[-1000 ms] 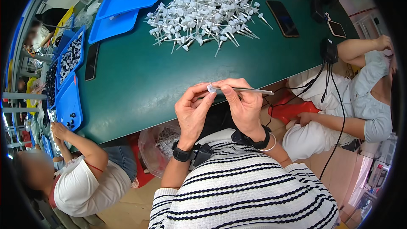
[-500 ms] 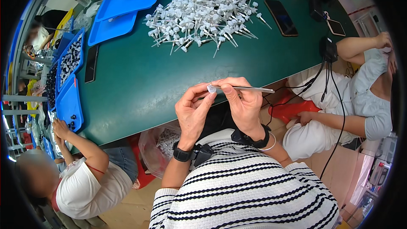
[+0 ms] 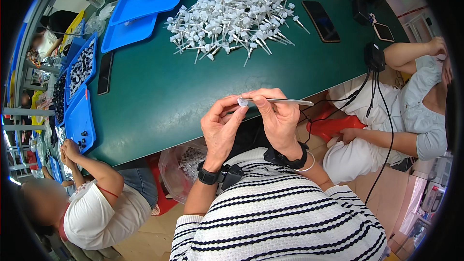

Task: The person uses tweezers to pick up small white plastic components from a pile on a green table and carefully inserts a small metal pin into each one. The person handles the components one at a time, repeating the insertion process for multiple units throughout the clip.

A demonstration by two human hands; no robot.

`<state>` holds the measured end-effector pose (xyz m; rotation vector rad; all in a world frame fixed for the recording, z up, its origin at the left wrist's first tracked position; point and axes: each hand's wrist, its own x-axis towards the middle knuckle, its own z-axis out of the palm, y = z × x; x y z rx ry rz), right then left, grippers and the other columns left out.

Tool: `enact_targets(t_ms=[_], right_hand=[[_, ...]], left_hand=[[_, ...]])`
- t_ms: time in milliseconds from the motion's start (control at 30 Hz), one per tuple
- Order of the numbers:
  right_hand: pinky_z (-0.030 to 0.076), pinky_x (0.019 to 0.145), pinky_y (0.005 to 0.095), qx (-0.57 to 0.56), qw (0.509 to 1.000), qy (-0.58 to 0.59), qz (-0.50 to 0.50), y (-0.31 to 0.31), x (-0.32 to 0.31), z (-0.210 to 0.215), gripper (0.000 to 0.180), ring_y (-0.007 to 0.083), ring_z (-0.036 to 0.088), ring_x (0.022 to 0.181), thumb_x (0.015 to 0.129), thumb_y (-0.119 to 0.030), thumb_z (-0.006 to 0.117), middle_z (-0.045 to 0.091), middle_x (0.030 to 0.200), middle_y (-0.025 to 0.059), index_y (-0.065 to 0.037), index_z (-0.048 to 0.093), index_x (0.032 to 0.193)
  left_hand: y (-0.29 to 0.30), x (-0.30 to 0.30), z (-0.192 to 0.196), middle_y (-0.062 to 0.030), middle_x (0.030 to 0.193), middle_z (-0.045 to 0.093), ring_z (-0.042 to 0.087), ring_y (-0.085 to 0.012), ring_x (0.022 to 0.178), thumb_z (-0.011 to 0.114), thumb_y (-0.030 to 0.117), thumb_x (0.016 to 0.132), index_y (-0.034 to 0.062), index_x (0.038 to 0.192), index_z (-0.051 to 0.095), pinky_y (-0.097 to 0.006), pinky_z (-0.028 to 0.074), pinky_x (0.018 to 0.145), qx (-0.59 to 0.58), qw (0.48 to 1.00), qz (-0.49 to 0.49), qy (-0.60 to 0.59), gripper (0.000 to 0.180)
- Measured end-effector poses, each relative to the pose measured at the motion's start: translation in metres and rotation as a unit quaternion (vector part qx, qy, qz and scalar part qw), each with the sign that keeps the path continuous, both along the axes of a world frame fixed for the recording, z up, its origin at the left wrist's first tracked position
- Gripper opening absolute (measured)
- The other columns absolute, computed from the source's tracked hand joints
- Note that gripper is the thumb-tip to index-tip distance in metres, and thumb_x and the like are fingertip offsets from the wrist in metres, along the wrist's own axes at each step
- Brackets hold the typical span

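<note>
Pump-cap piece (image 3: 243,101) with long thin tube, frame centre: pinched by fingers of left hand (image 3: 223,126) and right hand (image 3: 277,116), unchanged over the last second; assembly continued. Heap of like pieces (image 3: 232,17) on green counter (image 3: 159,92), upper centre.

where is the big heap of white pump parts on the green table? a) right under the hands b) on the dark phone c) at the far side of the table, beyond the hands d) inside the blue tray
c: the heap of white pump parts lies on the bare green table at its far side, well beyond the left hand and right hand, beside the blue tray and the dark phone, not in or on them.
</note>
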<state>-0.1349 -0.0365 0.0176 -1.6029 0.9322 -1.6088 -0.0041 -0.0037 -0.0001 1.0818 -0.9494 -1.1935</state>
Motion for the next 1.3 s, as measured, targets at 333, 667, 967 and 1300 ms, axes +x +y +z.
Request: enact_targets(t_ms=[333,667,967,1300], right_hand=[[0.053,0.059,0.0258,-0.005,1.0,0.006,-0.008,0.0,-0.001,-0.003,0.012,0.0157,0.067,0.068,0.092,-0.007,0.063,0.071,0.086,0.0092,0.004,0.067,0.09],[0.053,0.059,0.0272,0.0,0.999,0.041,-0.005,0.002,-0.003,0.002,0.01,0.0179,0.067,0.067,0.09,-0.006,0.064,0.07,0.084,0.0096,0.003,0.067,0.089],[0.049,0.054,0.0286,-0.017,0.997,0.072,-0.016,-0.001,-0.001,0.0,0.009,0.0207,0.064,0.062,0.087,-0.008,0.067,0.068,0.078,0.0084,0.001,0.067,0.085],[0.049,0.055,0.0275,-0.017,0.995,0.098,-0.006,-0.003,0.003,0.005,0.009,0.0189,0.064,0.062,0.088,-0.009,0.067,0.068,0.079,0.0078,0.0,0.067,0.088]], left_hand=[[0.001,-0.001,-0.001,-0.0109,0.11,0.066,0.064,-0.0141,0.096,0.069,-0.002,0.086,-0.0044,0.11,0.063,-0.024,0.054,0.078,-0.001,1.0,0.005,-0.007,0.025],[0.002,-0.003,0.0,-0.0113,0.113,0.064,0.063,-0.0137,0.099,0.067,-0.005,0.086,-0.0055,0.111,0.063,-0.023,0.052,0.081,-0.006,1.0,0.008,-0.001,0.025],[0.004,-0.004,-0.001,-0.0098,0.107,0.066,0.064,-0.014,0.095,0.068,-0.003,0.086,-0.005,0.111,0.063,-0.025,0.053,0.084,-0.008,1.0,0.025,-0.015,0.025],[0.003,-0.001,-0.007,-0.0121,0.113,0.063,0.065,-0.016,0.097,0.066,-0.006,0.086,-0.0051,0.11,0.064,-0.024,0.055,0.083,-0.041,0.996,0.049,-0.063,0.024]])
